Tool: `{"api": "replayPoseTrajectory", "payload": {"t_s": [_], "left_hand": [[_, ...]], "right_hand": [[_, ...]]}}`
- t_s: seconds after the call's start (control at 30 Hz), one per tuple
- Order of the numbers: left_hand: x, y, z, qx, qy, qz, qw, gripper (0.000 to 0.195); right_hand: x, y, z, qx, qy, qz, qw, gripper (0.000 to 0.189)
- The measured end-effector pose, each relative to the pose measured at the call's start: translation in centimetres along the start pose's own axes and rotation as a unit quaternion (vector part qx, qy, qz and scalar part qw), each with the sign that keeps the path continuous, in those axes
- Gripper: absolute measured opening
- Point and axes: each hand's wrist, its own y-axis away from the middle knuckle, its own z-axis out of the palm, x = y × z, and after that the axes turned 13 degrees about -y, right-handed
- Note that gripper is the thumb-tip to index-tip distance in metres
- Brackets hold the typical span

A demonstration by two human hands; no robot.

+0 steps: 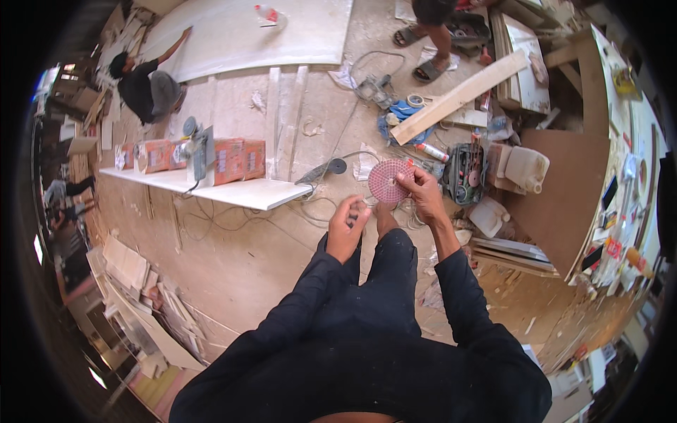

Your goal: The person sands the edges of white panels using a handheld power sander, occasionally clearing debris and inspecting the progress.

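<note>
A round pink polishing pad (387,185) with a gridded face and a small centre hole is pinched at its right edge by my right hand (426,196). The thumb lies over the face of the pad. Just left of the pad is my left hand (346,227), its fingers curled and partly blurred. Something small and pale shows near its fingertips, but whether it is held is unclear. Beyond the hands, on the floor, lies a corded angle grinder (323,170) with a dark round pad. Another power tool (197,153) stands against orange boxes (239,160) on a white board (254,196).
A person (145,87) crouches beside a large white slab (296,37); another person's sandalled feet (431,69) are at the top. Cables (238,224) trail over the floor. To the right are a tool case (465,172), a wooden plank (460,98) and plastic jugs (526,168).
</note>
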Motion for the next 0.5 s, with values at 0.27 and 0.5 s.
{"api": "replayPoseTrajectory", "payload": {"t_s": [0.27, 0.5], "left_hand": [[0.9, 10.1, -10.1, 0.123, -0.337, 0.218, 0.908, 0.101], [-14.6, 23.8, -19.7, 0.205, -0.216, 0.066, 0.952, 0.087]], "right_hand": [[5.1, 9.5, 13.4, -0.141, 0.218, 0.072, 0.963, 0.036], [18.5, 17.4, 23.9, -0.219, 0.267, 0.194, 0.918, 0.044]]}}
